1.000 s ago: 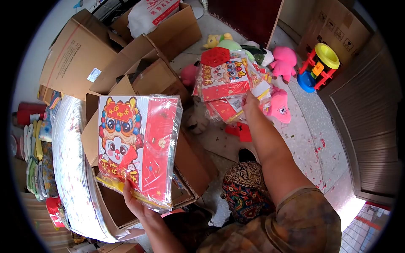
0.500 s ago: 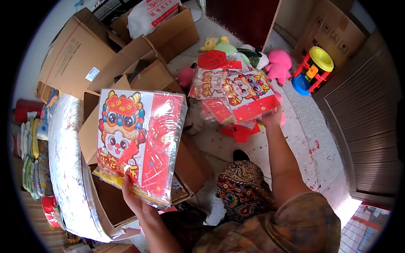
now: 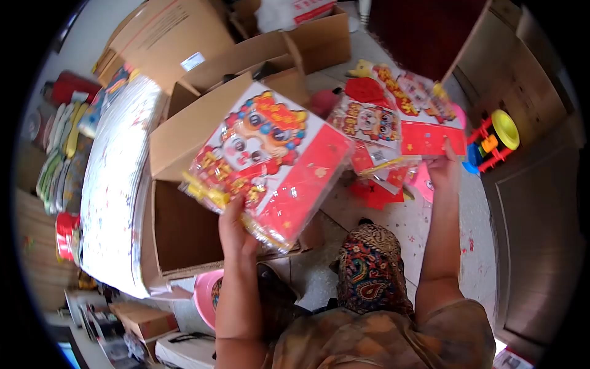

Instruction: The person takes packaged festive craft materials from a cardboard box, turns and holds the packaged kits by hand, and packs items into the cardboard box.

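Observation:
My left hand (image 3: 235, 230) is closed on the lower edge of a clear-wrapped decoration packet (image 3: 270, 163), red and white with a cartoon lion-dance animal. It is held tilted above an open cardboard box (image 3: 184, 230). Farther right, my right hand (image 3: 442, 165) grips the lower edge of a similar red-and-white packet (image 3: 433, 140); its thumb lies on the red strip. Beside that one, more wrapped packets (image 3: 370, 126) lie in a pile on the floor, with a red paper piece (image 3: 364, 90) on top and red paper (image 3: 378, 195) below.
Large cardboard boxes (image 3: 169, 40) stand at the back left, next to a patterned mattress-like surface (image 3: 117, 184). A yellow, red and blue toy (image 3: 505, 130) sits by a brown panel (image 3: 534, 246) on the right. Near my feet is a pink basin (image 3: 204, 298).
The view has turned, shifting the scene rightward. The left packet has tilted clockwise, still in my left hand. My right hand has raised its packet, fanning it out from the pile.

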A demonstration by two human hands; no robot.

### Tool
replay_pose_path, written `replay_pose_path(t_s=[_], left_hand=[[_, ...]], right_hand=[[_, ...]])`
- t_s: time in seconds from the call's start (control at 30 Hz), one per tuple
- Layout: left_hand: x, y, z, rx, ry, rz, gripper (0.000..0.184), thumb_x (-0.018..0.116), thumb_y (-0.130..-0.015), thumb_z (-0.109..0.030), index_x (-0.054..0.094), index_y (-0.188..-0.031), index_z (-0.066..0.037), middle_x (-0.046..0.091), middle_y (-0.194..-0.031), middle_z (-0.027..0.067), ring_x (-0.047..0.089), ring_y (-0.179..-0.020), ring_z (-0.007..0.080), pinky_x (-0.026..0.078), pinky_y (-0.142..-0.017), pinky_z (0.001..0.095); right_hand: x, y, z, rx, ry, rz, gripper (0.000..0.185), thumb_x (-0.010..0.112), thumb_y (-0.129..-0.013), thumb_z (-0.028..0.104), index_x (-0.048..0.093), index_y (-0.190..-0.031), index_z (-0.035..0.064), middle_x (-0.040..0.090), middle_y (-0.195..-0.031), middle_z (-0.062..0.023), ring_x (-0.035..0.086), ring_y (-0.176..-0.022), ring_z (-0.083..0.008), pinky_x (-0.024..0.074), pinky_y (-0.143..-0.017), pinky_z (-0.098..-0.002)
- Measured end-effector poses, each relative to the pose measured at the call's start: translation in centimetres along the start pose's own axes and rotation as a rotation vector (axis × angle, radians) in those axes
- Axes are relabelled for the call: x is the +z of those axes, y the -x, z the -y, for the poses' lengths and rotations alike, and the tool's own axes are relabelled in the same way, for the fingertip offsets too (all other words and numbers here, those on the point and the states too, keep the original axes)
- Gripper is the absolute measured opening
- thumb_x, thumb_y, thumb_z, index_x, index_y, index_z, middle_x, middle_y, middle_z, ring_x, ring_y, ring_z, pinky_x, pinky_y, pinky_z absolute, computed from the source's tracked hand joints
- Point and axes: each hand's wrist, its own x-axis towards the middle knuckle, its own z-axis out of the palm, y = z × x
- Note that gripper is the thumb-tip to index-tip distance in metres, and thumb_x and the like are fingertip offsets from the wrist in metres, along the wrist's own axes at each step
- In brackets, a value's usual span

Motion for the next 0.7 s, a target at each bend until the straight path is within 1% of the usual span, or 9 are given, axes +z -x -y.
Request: replay_pose_path(t_s=[0.07,0.1,0.17,0.27,0.43,0.5,0.57,0.63,0.7], left_hand=[[0.1,-0.2,0.2,0.018,-0.008,0.018,0.032,0.047,-0.079,-0.003,0.041,-0.111,0.002,0.054,-0.102,0.0121,0.055,-0.091,0.0209,0.046,-0.08,0.0345],[-0.5,-0.6,0.6,0.032,-0.015,0.053,0.032,0.047,-0.079,-0.003,0.042,-0.111,0.002,0.054,-0.102,0.0119,0.055,-0.09,0.0204,0.046,-0.079,0.0338],[-0.3,-0.5,0.7,0.054,-0.003,0.091,0.031,0.047,-0.079,-0.003,0.042,-0.11,0.001,0.054,-0.102,0.0118,0.055,-0.089,0.0202,0.046,-0.079,0.0332],[-0.4,-0.5,0.9,0.025,0.005,0.098,0.029,0.048,-0.079,-0.003,0.045,-0.108,0.001,0.054,-0.101,0.0109,0.056,-0.089,0.0192,0.046,-0.078,0.0326],[-0.4,-0.3,0.4,-0.032,-0.02,0.113,0.034,0.047,-0.081,-0.008,0.04,-0.112,0.004,0.052,-0.105,0.0164,0.056,-0.091,0.0243,0.048,-0.078,0.0369],[0.1,0.3,0.1,-0.04,0.01,0.135,0.034,0.047,-0.081,-0.007,0.04,-0.112,0.004,0.053,-0.104,0.0166,0.056,-0.09,0.0244,0.048,-0.078,0.0369],[0.7,0.9,-0.3,-0.051,0.04,0.162,0.034,0.047,-0.08,-0.007,0.041,-0.112,0.004,0.054,-0.103,0.0169,0.057,-0.089,0.0246,0.048,-0.077,0.0368],[0.9,1.3,-0.6,-0.09,0.034,0.191,0.03,0.048,-0.078,-0.002,0.044,-0.108,0.003,0.055,-0.099,0.0145,0.058,-0.087,0.0231,0.049,-0.076,0.0368],[1.1,1.5,-0.6,-0.092,0.055,0.203,0.03,0.048,-0.078,-0.001,0.045,-0.108,0.003,0.056,-0.099,0.0143,0.058,-0.086,0.0228,0.05,-0.075,0.0361]], right_hand=[[5.0,3.1,0.2,-0.013,-0.005,0.106,0.023,0.054,-0.081,0.016,0.051,-0.103,0.0087,0.059,-0.093,-0.0055,0.057,-0.086,-0.0186,0.045,-0.078,-0.0334],[6.5,4.3,-0.1,-0.005,0.002,0.122,0.023,0.054,-0.081,0.016,0.051,-0.103,0.0087,0.059,-0.093,-0.0055,0.057,-0.086,-0.0186,0.045,-0.078,-0.0334],[9.0,6.5,-1.3,0.132,0.058,0.371,0.029,0.054,-0.081,0.015,0.048,-0.109,0.0069,0.057,-0.101,-0.0067,0.053,-0.097,-0.0211,0.0412,-0.086,-0.0368],[11.7,8.5,-4.9,0.179,0.279,0.441,0.04,0.052,-0.082,0.017,0.04,-0.118,0.0042,0.055,-0.106,-0.008,0.053,-0.098,-0.0198,0.0421,-0.085,-0.0355],[12.3,4.3,-4.4,0.295,0.614,0.553,0.039,0.055,-0.081,0.016,0.044,-0.115,0.0015,0.055,-0.106,-0.0082,0.053,-0.096,-0.0151,0.041,-0.085,-0.0299],[13.3,2.6,-3.3,0.23,0.83,0.633,0.04,0.054,-0.081,0.012,0.043,-0.117,0.0027,0.055,-0.104,-0.0071,0.053,-0.094,-0.0137,0.0415,-0.082,-0.028],[15.0,1.5,-2.1,0.204,0.946,0.626,0.042,0.053,-0.081,0.012,0.04,-0.12,0.0033,0.056,-0.102,-0.0094,0.054,-0.091,-0.0137,0.0422,-0.081,-0.0272],[17.1,0.7,-1.4,0.053,1.24,0.545,0.045,0.053,-0.081,0.011,0.037,-0.123,0.0049,0.057,-0.099,-0.0117,0.057,-0.085,-0.0144,0.0443,-0.077,-0.0268],[19.2,0.5,-0.8,0.044,1.212,0.591,0.046,0.053,-0.081,0.013,0.038,-0.123,0.0061,0.058,-0.097,-0.0133,0.058,-0.081,-0.0147,0.0459,-0.073,-0.0267]])
